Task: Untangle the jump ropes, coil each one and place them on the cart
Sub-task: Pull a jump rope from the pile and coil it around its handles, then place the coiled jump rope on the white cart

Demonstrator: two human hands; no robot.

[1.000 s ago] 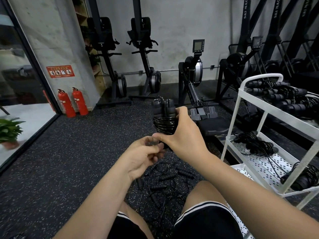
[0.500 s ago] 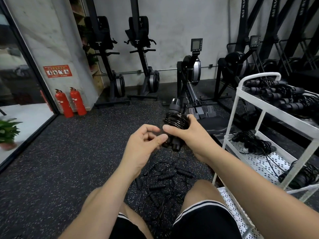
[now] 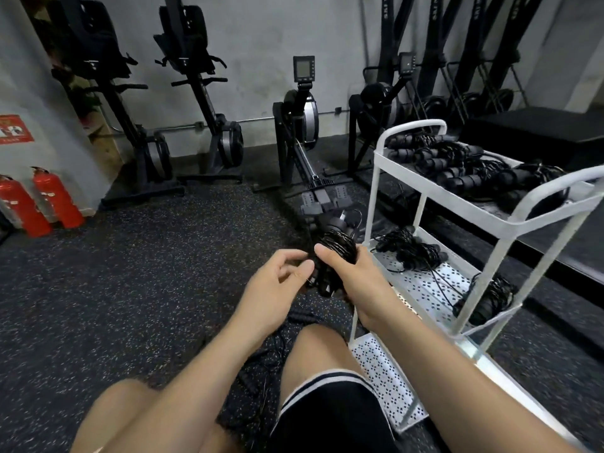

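A: Gym, rubber floor (image 3: 130, 273), white cart (image 3: 372, 197) on the right.
B: Rope?
A: Coiled jump rope (image 3: 336, 248) held up beside the cart, right hand (image 3: 356, 276) grip clamped round it. Left hand (image 3: 277, 286) just beside it, fingers curled; whether it pinches cord, can't tell.

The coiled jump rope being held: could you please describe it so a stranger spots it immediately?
Find the white cart on the right. Left of its middle shelf, the right hand grips the coiled jump rope. Unlike other ropes, it lies on neither cart nor floor.
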